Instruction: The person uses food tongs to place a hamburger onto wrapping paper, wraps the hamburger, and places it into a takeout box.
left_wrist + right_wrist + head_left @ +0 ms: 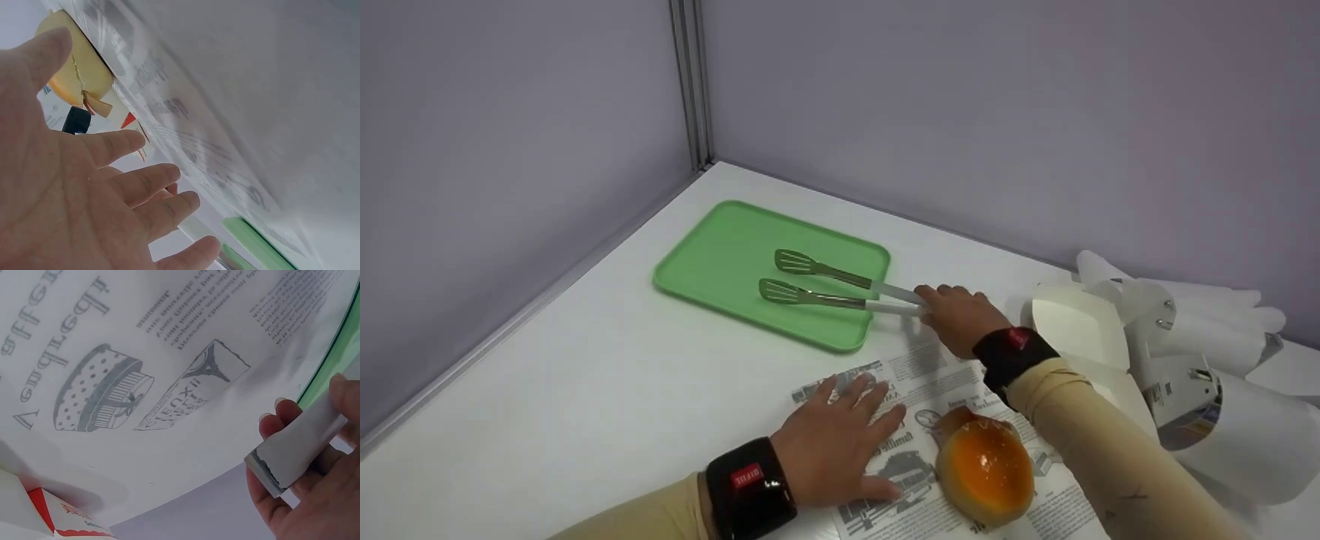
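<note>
Tongs with slotted metal heads (790, 292) and white handles (896, 307) reach over the green tray (712, 232), their arms spread apart. My right hand (960, 321) grips them by the handle end, and the right wrist view shows its fingers and thumb around the pale handle (298, 447). My left hand (836, 442) is spread, palm down, over the left part of a printed paper sheet (915, 375). To its right, a round bread (990, 469) with a glossy orange top sits on the sheet. In the left wrist view the bread (93, 64) appears past my thumb.
An open white paper box (1080, 330) stands right of my right forearm. Beside it lie several white rolled, cylinder-like pieces (1245, 427). Purple-grey walls (960, 112) meet at a metal corner post (690, 82) behind the white table (607, 360).
</note>
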Demonstrator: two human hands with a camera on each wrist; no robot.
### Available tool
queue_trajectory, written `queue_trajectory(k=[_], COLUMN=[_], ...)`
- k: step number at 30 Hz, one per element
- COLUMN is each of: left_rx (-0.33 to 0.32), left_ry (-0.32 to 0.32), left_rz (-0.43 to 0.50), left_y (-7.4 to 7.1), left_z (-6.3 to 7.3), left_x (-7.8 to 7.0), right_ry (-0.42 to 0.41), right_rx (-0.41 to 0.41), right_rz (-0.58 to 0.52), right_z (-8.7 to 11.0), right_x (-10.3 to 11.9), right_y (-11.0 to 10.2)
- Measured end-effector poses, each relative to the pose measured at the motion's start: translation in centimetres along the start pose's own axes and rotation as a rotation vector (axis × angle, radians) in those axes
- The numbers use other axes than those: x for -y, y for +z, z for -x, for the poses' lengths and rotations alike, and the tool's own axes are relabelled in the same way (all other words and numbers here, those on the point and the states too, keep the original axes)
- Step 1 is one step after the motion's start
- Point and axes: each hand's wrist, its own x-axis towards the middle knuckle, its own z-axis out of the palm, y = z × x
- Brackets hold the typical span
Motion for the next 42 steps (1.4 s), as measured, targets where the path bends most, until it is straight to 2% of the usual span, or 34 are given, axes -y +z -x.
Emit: queue_trajectory(k=[6,14,17,22,26,33,42], left_rx=[0.000,0.009,0.015,0.002,-0.002,-0.003,-0.009], left_ry=[0.019,0.028,0.029,0.034,0.035,0.033,0.028], left_rz=[0.006,0.005,0.001,-0.013,-0.007,-0.010,0.014], left_y=[-0.2,-0.3,-0.2,0.0,0.2,0.5,0.7], left_z=[-0.3,-0.4,-0.3,-0.3,-0.2,0.0,0.4], left_x=[-0.5,-0.7,-0.7,-0.6,-0.3,0.4,1.1], right_ry=[0.033,0.100,0.114,0.141,0.153,0.115,0.092], right_rx=[0.033,0.069,0.034,-0.071,-0.126,-0.193,-0.247], right_rz=[0.047,0.039,0.066,0.099,0.039,-0.058,-0.083], right_z=[0.0,-0.3,-0.4,0.1,1.2,4.3,7.8], right_x=[-0.9,-1.4,-1.4,-1.1,-0.8,0.3,0.7], right_y=[0.1,1.3,1.7,1.3,0.8,-0.1,0.6])
